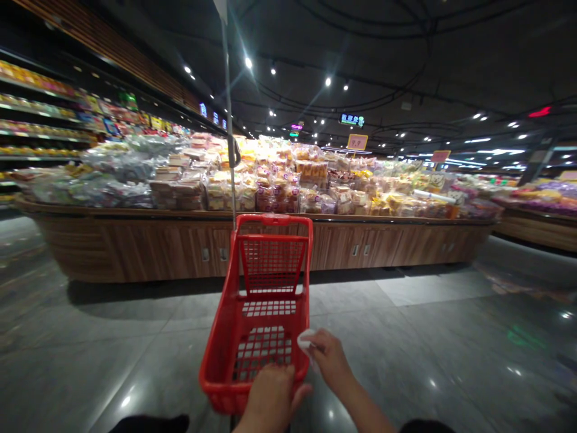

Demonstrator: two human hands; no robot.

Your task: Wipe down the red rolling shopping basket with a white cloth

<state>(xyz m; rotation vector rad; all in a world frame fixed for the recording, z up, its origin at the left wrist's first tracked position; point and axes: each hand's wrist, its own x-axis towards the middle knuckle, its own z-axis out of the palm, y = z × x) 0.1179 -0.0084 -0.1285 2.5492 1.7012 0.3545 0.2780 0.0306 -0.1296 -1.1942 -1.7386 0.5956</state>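
A red plastic shopping cart [215,355] with a lattice floor and back stands right in front of me. My left hand [271,391] lies over its near rim, fingers curled down over the edge and thumb sticking out to the right. Pinched in the fingers of my right hand [331,358] is a white tissue [306,340]. The tissue is at the cart's right side rim; whether it touches the plastic I cannot tell.
Beyond the cart runs a long wooden display counter [157,246] heaped with bagged goods [274,180]. A thin pole [229,108] rises by the cart's far left corner. Stocked shelves [38,114] line the left, and another display [541,210] stands right. The floor [406,355] is grey tile.
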